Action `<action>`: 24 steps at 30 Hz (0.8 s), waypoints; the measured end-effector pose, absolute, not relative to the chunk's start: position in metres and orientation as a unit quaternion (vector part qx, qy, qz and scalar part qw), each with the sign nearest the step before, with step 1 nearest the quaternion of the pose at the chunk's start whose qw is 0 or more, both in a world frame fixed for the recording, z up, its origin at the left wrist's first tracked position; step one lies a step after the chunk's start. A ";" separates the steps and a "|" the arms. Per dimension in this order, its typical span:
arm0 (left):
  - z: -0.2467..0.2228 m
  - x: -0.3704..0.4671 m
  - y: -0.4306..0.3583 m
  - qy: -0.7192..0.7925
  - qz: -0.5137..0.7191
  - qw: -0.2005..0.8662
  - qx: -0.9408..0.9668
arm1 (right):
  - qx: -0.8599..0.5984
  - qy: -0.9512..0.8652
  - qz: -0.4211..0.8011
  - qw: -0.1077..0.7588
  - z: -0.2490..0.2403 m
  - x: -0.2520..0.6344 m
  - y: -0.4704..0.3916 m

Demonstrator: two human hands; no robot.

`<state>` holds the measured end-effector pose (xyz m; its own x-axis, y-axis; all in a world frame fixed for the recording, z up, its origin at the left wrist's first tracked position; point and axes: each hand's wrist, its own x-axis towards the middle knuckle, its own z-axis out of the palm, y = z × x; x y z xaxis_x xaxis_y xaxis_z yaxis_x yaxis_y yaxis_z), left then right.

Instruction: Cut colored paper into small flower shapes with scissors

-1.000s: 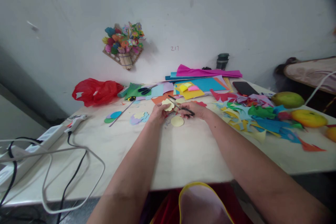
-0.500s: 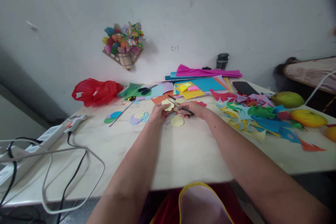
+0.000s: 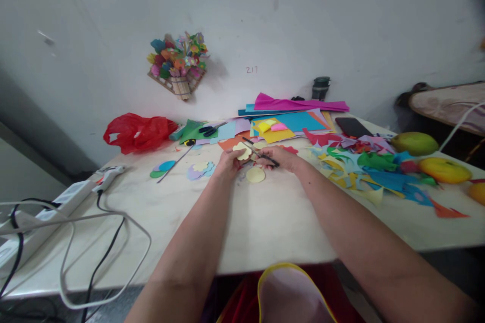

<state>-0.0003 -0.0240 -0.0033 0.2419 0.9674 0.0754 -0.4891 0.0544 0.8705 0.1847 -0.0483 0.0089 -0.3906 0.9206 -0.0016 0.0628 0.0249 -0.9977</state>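
Note:
My left hand [image 3: 229, 162] pinches a pale yellow paper piece [image 3: 242, 151] with a scalloped edge. Dark scissors [image 3: 271, 160] are in my right hand [image 3: 282, 158], their blades pointing left at the right side of that piece. Just below the hands, a round pale yellow paper [image 3: 256, 175] lies on the white table [image 3: 276, 227]. To the left of my left hand rests a small group of scalloped lilac, blue and yellow papers [image 3: 200, 170]. Farther left are a blue and a green paper circle [image 3: 167, 166] beside a thin stick [image 3: 176, 162].
Paper scraps [image 3: 390, 176] and mangoes [image 3: 415, 143] cover the right side, near a phone [image 3: 353, 127]. Coloured sheets [image 3: 299, 122] and a second pair of scissors [image 3: 208, 130] lie at the back. A red bag [image 3: 140, 132] and power strip [image 3: 71, 197] are left.

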 end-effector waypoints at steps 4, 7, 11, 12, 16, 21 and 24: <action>-0.002 0.000 -0.026 0.279 0.541 0.671 0.423 | -0.387 -0.587 0.603 0.377 0.007 0.184 -0.045; -0.003 0.000 -0.025 0.282 0.536 0.670 0.428 | -0.381 -0.582 0.613 0.373 0.007 0.183 -0.044; -0.005 0.000 -0.024 0.288 0.534 0.673 0.423 | -0.407 -0.592 0.578 0.387 0.008 0.182 -0.047; -0.005 0.000 -0.024 0.290 0.531 0.674 0.423 | -0.413 -0.598 0.564 0.392 0.009 0.182 -0.048; -0.006 -0.001 -0.023 0.304 0.526 0.671 0.426 | -0.432 -0.612 0.533 0.394 0.011 0.181 -0.051; -0.007 -0.002 -0.024 0.297 0.512 0.677 0.438 | -0.427 -0.608 0.538 0.397 0.011 0.181 -0.052; -0.008 -0.002 -0.024 0.301 0.511 0.674 0.440 | -0.432 -0.609 0.538 0.391 0.008 0.182 -0.048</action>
<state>-0.0018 -0.0243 -0.0076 0.2957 0.9543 0.0442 -0.4236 0.0894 0.9014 0.1818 -0.0478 0.0080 -0.3213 0.9469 0.0118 0.1053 0.0481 -0.9933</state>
